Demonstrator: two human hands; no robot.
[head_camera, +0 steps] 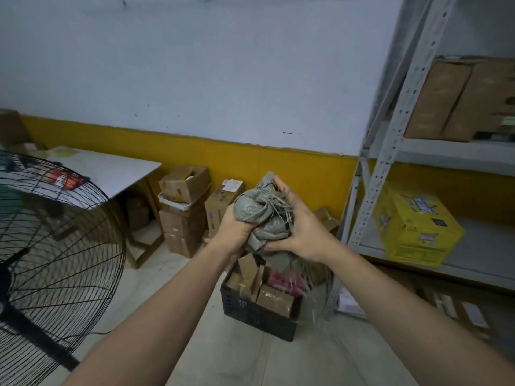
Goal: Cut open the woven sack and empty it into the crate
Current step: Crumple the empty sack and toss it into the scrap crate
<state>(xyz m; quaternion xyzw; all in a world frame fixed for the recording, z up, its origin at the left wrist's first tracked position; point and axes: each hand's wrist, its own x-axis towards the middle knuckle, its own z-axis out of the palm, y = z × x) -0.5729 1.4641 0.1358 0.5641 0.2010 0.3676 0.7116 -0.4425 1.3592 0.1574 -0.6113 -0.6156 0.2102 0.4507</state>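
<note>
A grey woven sack [257, 215] is bunched into a crumpled ball held in the air, with frayed strands hanging from it. My left hand [234, 232] grips its left side from below. My right hand [302, 227] grips the right side, fingers curled round the fabric. Directly beneath on the floor stands a black plastic crate [250, 310] filled with several brown cardboard parcels [274, 298] and a pink packet [280, 280]. No cutting tool is visible.
A large black floor fan [53, 263] fills the left foreground. A white table [111, 174] and stacked cardboard boxes [182, 210] stand along the yellow-banded wall. A grey metal shelf rack [390, 151] on the right holds a yellow box [418, 227] and brown boxes.
</note>
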